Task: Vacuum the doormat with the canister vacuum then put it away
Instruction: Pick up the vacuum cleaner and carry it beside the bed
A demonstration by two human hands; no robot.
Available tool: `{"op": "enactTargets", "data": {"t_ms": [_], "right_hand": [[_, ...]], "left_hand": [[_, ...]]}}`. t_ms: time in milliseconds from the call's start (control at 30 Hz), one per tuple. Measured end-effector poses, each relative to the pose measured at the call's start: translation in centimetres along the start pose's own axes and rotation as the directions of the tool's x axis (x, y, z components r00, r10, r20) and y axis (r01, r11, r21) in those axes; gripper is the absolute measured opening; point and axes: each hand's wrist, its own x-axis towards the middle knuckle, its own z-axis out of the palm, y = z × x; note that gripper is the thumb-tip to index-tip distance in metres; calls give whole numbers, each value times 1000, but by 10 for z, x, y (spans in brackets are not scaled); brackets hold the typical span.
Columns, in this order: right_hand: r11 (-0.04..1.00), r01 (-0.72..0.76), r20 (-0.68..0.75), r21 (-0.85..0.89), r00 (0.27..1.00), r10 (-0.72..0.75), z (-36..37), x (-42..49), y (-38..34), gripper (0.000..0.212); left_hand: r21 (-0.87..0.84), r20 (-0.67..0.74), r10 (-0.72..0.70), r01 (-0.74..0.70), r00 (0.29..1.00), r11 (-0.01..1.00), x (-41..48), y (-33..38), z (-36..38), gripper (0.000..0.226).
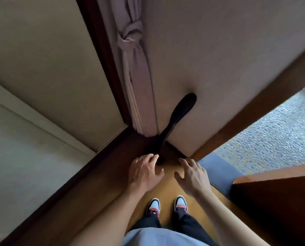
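Reaching forward and down, both arms were out over the wooden floor (167,189). The left hand (144,172) hung released, fingers loosely spread and holding nothing, its fingertips just short of the foot of a dark long piece (180,112) propped in the far corner. The right hand (192,174) was likewise empty, fingers splayed, just beside the left. That dark piece leaned against the pale wall under a knotted curtain (135,82). It might have been a vacuum wand, but in that shadow I couldn't tell. No canister showed anywhere.

The doormat (254,144), blue and pebbly, lay off to the right past the door frame, well apart from both hands and untouched.

As for the risks, a grab at the low end could tip the propped piece sideways along the wall, and its top could snag the curtain. The person's sneakers (154,206) stood close below, so a dropped piece could land on the toes.
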Motion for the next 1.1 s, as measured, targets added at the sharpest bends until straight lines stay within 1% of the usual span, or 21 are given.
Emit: {"op": "enactTargets", "data": {"t_ms": [133, 233, 367, 467, 533, 700, 833, 933, 1100], "right_hand": [[995, 99, 74, -25, 993, -96, -3, 19, 10, 72], [987, 162, 110, -9, 981, -160, -6, 36, 20, 65], [973, 230, 139, 26, 963, -232, -3, 55, 31, 63], [964, 264, 173, 23, 949, -264, 1, 60, 40, 63], [962, 272, 178, 32, 945, -274, 1, 59, 45, 63], [965, 258, 197, 43, 945, -261, 9, 58, 54, 62], [964, 263, 221, 29, 939, -263, 23, 67, 58, 62], [966, 256, 217, 44, 941, -259, 34, 78, 61, 59], [965, 256, 203, 54, 944, -261, 54, 107, 66, 58]], "left_hand": [[-46, -42, -173, 172, 984, 984, -8, 1, 4, 70], [-78, -52, -291, 287, 955, 955, -11, 9, 10, 71], [-93, -59, -397, 391, 916, 916, -14, 20, 24, 72], [-112, -59, -453, 445, 889, 888, -15, 27, 30, 77], [-125, -68, -472, 462, 879, 878, -19, 33, 32, 79], [-145, -91, -474, 459, 876, 876, -22, 35, 43, 67], [-166, -110, -499, 480, 859, 862, -23, 27, 53, 71], [-159, -108, -509, 491, 854, 857, -24, 19, 67, 65], [-190, -58, -530, 512, 846, 838, -8, 3, 98, 64]]}}
